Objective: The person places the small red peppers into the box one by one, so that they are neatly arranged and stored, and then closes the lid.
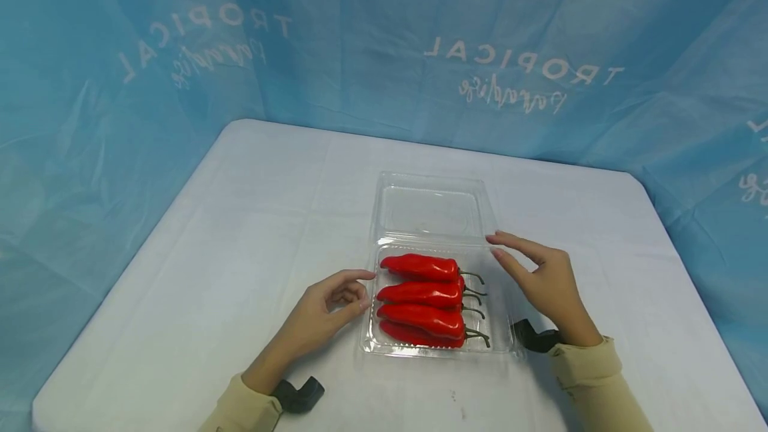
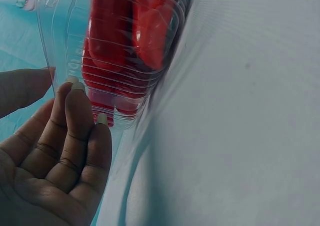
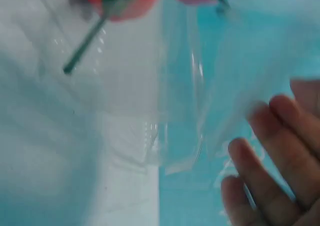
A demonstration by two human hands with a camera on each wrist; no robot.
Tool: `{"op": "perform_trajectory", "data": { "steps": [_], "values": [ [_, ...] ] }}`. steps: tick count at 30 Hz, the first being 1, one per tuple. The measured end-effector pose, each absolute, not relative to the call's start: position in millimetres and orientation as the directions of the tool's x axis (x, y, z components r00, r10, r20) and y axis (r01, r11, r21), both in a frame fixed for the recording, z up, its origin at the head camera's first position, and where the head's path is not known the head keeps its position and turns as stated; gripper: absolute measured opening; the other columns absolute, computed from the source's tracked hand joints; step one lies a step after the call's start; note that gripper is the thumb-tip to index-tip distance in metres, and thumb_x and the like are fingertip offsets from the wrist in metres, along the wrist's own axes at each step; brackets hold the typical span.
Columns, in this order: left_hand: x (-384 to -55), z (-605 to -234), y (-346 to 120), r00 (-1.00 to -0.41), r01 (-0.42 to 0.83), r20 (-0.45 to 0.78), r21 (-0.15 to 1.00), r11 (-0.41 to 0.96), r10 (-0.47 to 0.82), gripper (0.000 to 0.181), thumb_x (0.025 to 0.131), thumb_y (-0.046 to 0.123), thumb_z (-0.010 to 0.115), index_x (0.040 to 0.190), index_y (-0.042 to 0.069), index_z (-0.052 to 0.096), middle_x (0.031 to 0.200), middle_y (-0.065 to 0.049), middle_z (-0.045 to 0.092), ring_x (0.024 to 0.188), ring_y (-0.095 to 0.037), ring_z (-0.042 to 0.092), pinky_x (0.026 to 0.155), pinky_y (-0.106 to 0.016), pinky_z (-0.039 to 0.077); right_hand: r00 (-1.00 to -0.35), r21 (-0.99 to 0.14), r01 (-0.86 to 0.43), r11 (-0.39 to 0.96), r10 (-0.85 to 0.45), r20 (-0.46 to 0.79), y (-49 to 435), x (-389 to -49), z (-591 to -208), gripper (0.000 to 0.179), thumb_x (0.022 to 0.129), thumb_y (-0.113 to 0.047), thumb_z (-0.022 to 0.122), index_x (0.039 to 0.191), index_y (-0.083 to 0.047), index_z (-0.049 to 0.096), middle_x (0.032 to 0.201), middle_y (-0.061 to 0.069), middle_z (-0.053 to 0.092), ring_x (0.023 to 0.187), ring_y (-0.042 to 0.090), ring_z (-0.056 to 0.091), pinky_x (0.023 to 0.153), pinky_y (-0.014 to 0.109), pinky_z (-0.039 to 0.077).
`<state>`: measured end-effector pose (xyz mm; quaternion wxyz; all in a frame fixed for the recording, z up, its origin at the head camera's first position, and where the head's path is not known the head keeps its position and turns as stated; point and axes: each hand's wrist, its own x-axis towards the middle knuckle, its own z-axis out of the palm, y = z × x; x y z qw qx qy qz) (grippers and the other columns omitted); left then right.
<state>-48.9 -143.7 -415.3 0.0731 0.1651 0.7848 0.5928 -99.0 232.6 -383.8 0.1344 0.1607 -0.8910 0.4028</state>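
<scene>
Several red peppers [image 1: 422, 293] with green stems lie side by side in the base of a clear plastic clamshell container [image 1: 501, 325]. Its clear lid [image 1: 429, 209] is folded back behind the base. At the left rim is my left hand [image 1: 327, 312], index finger and thumb apart, fingers loosely bent. In the left wrist view, the thumb [image 2: 27, 90] overlaps the rim and the other fingertips lie against the ribbed side wall. My right hand [image 1: 543, 275] is at the right side near the hinge, thumb and fingers spread with nothing between them.
The container stands on a table with a white cloth [image 1: 264, 232]. A blue printed curtain [image 1: 360, 39] hangs around the table's back and sides. Each wrist wears a black mount [image 1: 298, 395] below a beige sleeve [image 1: 246, 409].
</scene>
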Motion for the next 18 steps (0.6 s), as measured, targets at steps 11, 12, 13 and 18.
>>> {"op": "perform_trajectory", "data": {
  "steps": [11,12,13,18],
  "values": [
    [-49,-413,-143,-0.935,0.170,0.081,0.957,0.234,0.345,0.040,0.096,0.018,0.073,0.134,0.009,0.064,0.100,0.000,0.067,0.091,-0.018,0.067,0.087,-0.027,0.055,-0.988,-0.934,0.154,0.322,0.053,-0.145,261,-127,-414,0.061,0.099,-0.050,0.064,0.139,-0.004,0.060,0.100,0.004,0.066,0.087,0.014,0.065,0.069,0.025,0.056],
    [-49,-412,-143,-0.936,0.167,0.078,0.957,0.236,0.344,0.040,0.096,0.018,0.073,0.134,0.009,0.064,0.100,0.000,0.067,0.091,-0.018,0.067,0.087,-0.027,0.055,-0.982,-0.930,0.190,0.314,0.051,-0.183,259,-129,-416,0.062,0.098,-0.052,0.064,0.140,-0.006,0.060,0.100,0.003,0.065,0.084,0.013,0.063,0.066,0.025,0.055],
    [-49,-412,-143,-0.936,0.164,0.075,0.958,0.237,0.344,0.040,0.096,0.018,0.073,0.134,0.009,0.064,0.100,0.000,0.067,0.091,-0.018,0.067,0.087,-0.027,0.055,-0.977,-0.924,0.210,0.319,0.046,-0.206,258,-130,-419,0.064,0.097,-0.053,0.064,0.141,-0.007,0.059,0.100,0.001,0.064,0.082,0.011,0.061,0.063,0.025,0.053],
    [-49,-409,-144,-0.937,0.152,0.063,0.958,0.242,0.343,0.040,0.096,0.019,0.073,0.134,0.010,0.064,0.100,0.000,0.067,0.092,-0.018,0.066,0.087,-0.026,0.055,-0.978,-0.911,0.202,0.360,0.032,-0.204,247,-134,-424,0.062,0.097,-0.056,0.063,0.144,-0.016,0.058,0.106,0.002,0.062,0.078,0.009,0.055,0.061,0.023,0.049]
  ]
}}
